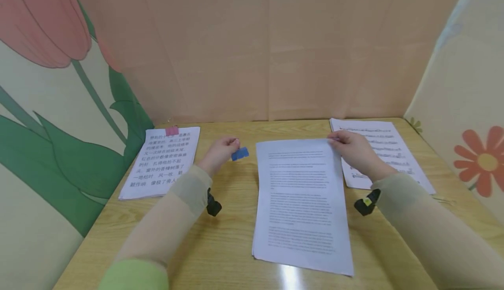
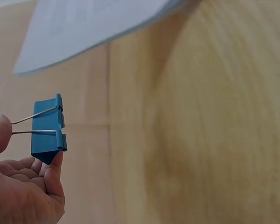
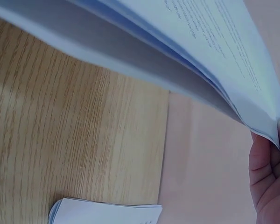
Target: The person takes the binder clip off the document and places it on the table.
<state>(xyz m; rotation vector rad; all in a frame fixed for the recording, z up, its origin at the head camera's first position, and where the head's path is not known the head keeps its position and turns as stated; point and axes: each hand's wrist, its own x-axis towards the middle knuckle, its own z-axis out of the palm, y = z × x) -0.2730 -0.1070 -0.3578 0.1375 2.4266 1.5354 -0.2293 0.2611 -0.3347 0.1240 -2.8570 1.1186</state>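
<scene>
Head view: the left hand [image 1: 218, 153] pinches a blue binder clip [image 1: 239, 153] by its wire handle, beside the printed sheets [image 1: 301, 202]. The right hand [image 1: 356, 152] pinches those sheets' top-right corner, raised above the desk [image 1: 220, 246].

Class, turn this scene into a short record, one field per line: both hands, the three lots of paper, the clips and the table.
Left hand: holds the blue clip
Right hand: pinches the middle sheets at their top right corner
Middle sheets: small print, raised at the held corner
Left sheets: large Chinese characters
Right sheets: music notation, partly hidden by the right hand
Blue clip: apart from the middle sheets
Pink clip: at the left sheets' top edge
Table: wood-grained
</scene>
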